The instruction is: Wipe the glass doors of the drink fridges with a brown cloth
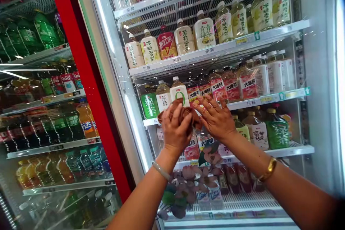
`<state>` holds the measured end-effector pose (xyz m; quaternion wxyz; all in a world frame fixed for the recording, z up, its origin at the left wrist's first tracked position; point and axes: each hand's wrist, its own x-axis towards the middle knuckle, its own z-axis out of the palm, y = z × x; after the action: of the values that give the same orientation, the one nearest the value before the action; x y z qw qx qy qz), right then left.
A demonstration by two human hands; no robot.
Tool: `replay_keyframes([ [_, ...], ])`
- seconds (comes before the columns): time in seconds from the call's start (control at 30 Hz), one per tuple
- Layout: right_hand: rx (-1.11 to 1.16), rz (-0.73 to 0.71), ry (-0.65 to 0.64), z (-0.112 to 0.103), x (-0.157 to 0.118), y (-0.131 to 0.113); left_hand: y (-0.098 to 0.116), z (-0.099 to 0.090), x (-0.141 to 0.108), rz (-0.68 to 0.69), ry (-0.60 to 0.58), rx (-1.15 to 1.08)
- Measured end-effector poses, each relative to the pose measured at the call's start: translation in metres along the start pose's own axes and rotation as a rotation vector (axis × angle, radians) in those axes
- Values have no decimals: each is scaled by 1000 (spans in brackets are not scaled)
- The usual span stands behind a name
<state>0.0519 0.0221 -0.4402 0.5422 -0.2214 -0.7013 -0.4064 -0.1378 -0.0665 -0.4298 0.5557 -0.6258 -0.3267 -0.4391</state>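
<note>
My left hand (175,131) is closed around a crumpled brown cloth (191,118), which bunches out between and beyond the fingers. It is held up in front of the glass door of a lit drinks cooler. Just to its right, my right hand (217,119) is spread with its palm toward the glass and its fingers apart. Its fingertips are close to the cloth; whether they touch it I cannot tell. Behind both hands, a white-labelled bottle (178,90) and several pink-labelled bottles (217,85) stand on a shelf. A pale bangle (161,171) circles my left wrist, a gold one (268,169) my right.
Rows of bottled drinks fill the cooler's white shelves (285,27). A flower-and-leaf decoration (185,183) shows on the glass below my hands. To the left, past a red upright frame (88,79), a second cooler holds green soda bottles (45,30) and other drinks.
</note>
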Motion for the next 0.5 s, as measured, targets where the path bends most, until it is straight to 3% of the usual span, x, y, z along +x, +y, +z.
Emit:
replay_keyframes([
  [0.1,-20,-9,4,-2,-3,-2,17,4,-15,142,-43,-46],
  [0.2,-14,3,4,-3,-4,-3,5,8,0,293,-44,-37],
  [0.23,-15,16,5,-3,-4,-3,-3,9,9,297,-38,-31],
  [0.3,-22,45,11,-2,-4,-3,-13,12,24,178,30,-8],
  [0.37,-26,72,20,-1,-4,-3,-12,14,27,62,101,2],
  [0.43,-24,82,25,0,-4,-2,0,14,16,87,76,-28],
  [0.5,-22,83,26,0,-4,-2,11,13,-1,216,-11,-83],
])
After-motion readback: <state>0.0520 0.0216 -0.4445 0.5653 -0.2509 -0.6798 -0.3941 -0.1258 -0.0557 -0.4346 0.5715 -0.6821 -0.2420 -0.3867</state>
